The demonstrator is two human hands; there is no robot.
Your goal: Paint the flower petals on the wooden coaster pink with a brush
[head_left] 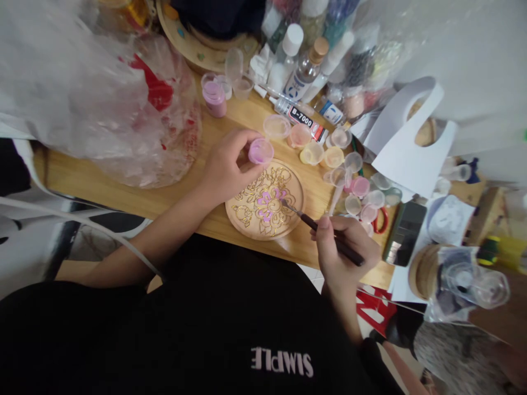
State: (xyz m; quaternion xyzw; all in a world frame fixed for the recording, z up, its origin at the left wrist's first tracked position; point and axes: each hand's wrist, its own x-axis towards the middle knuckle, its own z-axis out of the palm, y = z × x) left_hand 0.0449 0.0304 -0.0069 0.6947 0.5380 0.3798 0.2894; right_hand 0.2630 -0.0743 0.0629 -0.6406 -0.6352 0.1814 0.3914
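A round wooden plaque lies on the table before me, with gold raised outlines of flowers and leaves. Some petals in its middle are filled with pink-purple colour. My left hand grips a small clear cup of purple paint over the plaque's upper left rim. In my right hand is a thin tool with a dark handle, held like a pen. Its narrow metal tip is at the flower in the plaque's middle; whether it touches the surface I cannot tell.
Several small cups of coloured paint stand right of the plaque, near a B-7000 glue tube. Bottles line the back. A plastic bag covers the left. Red-handled scissors and a phone lie at right.
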